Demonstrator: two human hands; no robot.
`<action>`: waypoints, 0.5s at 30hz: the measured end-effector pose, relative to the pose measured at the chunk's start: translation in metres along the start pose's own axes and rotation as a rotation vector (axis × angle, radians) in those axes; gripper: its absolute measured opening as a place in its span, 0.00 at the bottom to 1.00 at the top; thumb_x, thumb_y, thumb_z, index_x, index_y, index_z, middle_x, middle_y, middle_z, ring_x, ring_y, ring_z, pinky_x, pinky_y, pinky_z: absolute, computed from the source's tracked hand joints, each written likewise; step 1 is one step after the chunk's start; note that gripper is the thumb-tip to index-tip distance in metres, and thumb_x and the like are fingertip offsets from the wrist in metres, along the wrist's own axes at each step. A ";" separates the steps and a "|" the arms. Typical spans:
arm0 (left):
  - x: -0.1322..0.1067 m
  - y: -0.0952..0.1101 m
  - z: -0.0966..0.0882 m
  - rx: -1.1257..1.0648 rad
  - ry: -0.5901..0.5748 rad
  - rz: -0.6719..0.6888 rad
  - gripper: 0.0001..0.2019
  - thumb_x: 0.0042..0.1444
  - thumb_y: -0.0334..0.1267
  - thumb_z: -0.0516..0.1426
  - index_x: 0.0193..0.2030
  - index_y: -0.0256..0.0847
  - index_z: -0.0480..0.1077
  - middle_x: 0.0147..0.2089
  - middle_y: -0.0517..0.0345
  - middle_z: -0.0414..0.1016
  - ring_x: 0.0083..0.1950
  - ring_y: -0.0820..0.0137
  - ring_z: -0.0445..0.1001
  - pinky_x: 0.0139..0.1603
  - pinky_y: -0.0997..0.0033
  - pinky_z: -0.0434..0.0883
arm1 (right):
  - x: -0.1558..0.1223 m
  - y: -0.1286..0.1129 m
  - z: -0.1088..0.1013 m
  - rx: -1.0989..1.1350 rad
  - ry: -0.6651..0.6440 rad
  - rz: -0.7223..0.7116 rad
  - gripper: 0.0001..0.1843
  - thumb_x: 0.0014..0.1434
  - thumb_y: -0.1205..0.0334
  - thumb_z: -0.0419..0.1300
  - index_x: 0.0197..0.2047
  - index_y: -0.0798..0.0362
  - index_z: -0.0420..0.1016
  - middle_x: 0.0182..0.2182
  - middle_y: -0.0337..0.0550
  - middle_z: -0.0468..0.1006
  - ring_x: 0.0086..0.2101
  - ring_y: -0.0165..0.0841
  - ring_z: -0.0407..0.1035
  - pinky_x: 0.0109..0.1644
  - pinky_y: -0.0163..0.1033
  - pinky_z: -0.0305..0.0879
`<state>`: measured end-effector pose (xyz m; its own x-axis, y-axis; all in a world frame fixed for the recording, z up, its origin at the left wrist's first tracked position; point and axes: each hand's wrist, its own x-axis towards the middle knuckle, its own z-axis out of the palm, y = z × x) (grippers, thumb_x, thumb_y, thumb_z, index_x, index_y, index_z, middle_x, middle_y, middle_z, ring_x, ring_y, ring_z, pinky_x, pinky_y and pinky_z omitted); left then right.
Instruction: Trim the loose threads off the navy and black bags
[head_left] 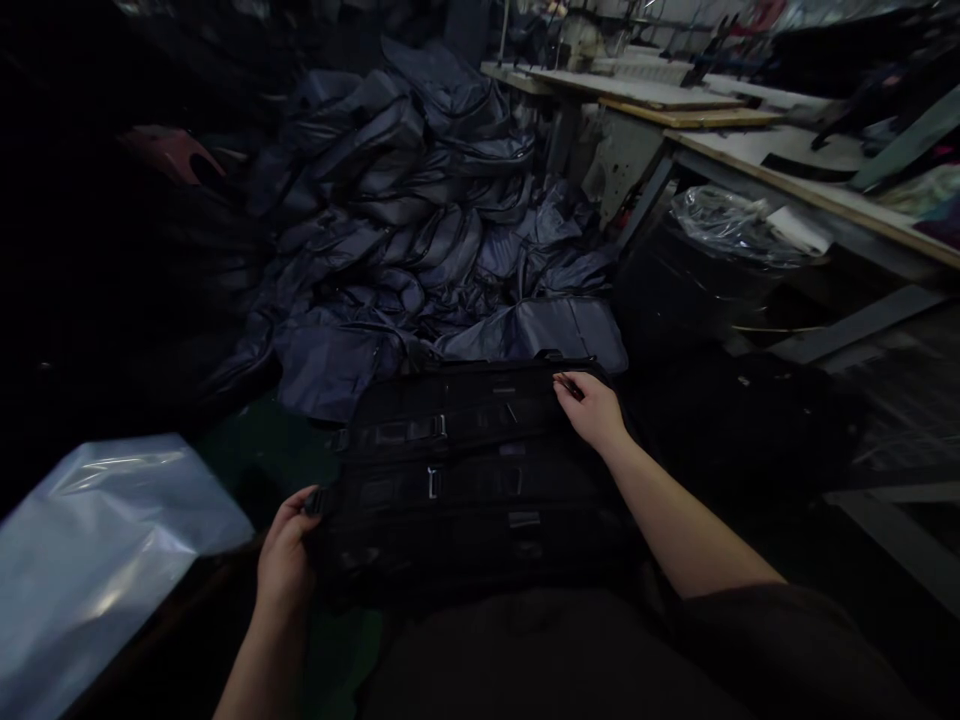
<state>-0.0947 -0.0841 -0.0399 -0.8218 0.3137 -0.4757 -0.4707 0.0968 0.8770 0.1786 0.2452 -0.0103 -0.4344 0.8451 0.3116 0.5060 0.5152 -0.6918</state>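
Note:
A black bag (480, 490) with straps and several metal-coloured buckles lies in front of me, close to my body. At its left edge my left hand (286, 555) is closed, with thumb and fingers pinching a small black buckle (313, 501). Over the upper right part of the bag, my right hand (592, 408) is closed in a pinch. Something small and dark shows between its fingers, too dim to name. Much of the bag's lower side is lost in shadow.
Dark blue-grey bags (420, 190) are heaped beyond the black bag. A shiny pale plastic sheet (112, 540) lies at the left. Worktables (795, 165) line the right, with clear plastic wrap (727, 225) below them. Green floor (262, 450) shows at the left.

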 end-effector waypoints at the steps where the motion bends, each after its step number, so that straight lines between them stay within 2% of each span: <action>1: 0.001 -0.001 -0.001 0.002 -0.006 0.003 0.23 0.35 0.33 0.59 0.43 0.45 0.71 0.31 0.64 0.72 0.29 0.72 0.68 0.27 0.77 0.64 | 0.000 0.000 0.000 -0.001 0.000 0.000 0.14 0.56 0.57 0.56 0.45 0.47 0.76 0.43 0.43 0.78 0.42 0.39 0.72 0.49 0.45 0.68; 11: 0.009 -0.008 -0.008 0.040 -0.019 0.002 0.24 0.35 0.33 0.58 0.44 0.46 0.71 0.32 0.65 0.73 0.29 0.72 0.69 0.27 0.77 0.64 | -0.002 -0.004 -0.002 0.030 -0.039 -0.016 0.14 0.55 0.58 0.58 0.46 0.46 0.75 0.42 0.43 0.78 0.42 0.39 0.72 0.48 0.46 0.69; 15: 0.000 0.003 0.000 0.049 -0.015 -0.014 0.21 0.36 0.33 0.57 0.42 0.45 0.71 0.30 0.64 0.71 0.27 0.72 0.67 0.25 0.75 0.63 | -0.004 -0.010 -0.004 0.092 -0.051 -0.037 0.13 0.55 0.57 0.58 0.44 0.47 0.76 0.42 0.43 0.77 0.43 0.39 0.72 0.48 0.45 0.69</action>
<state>-0.0964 -0.0833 -0.0373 -0.8100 0.3259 -0.4875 -0.4658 0.1475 0.8725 0.1783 0.2371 -0.0019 -0.4902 0.8163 0.3057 0.4196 0.5284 -0.7380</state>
